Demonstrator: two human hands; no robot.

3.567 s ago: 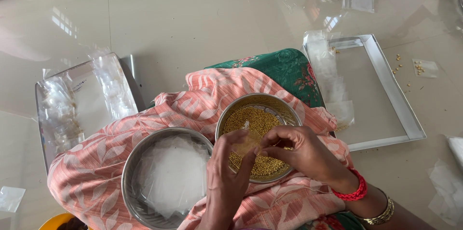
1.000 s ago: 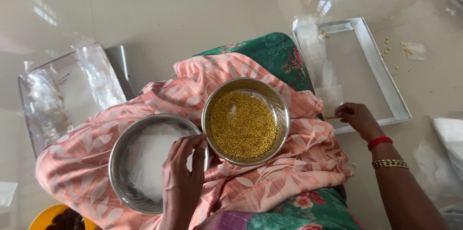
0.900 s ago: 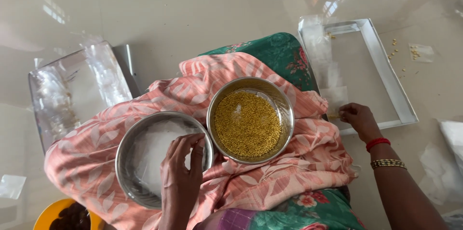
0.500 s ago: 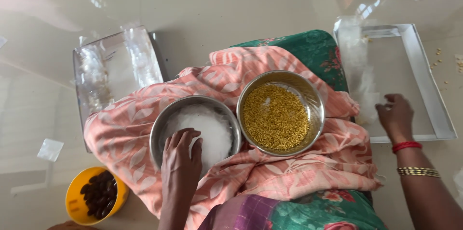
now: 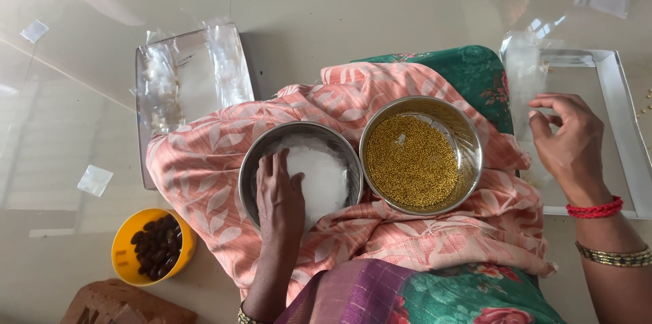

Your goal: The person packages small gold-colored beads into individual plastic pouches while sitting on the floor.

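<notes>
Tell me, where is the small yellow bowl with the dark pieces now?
In the head view the yellow bowl stands on the floor at the lower left, just beyond the edge of the pink leaf-print cloth, below the metal tray and left of the left hand.

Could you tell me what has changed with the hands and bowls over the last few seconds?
Both hands left the bowl of yellow seeds: the left hand went into the steel bowl of white pieces, the right hand out over the white tray. Both bowls stayed on the pink cloth.

head cam | looks steeply down, close | lap with steel bowls (image 5: 302, 161) centre | floor around
</notes>
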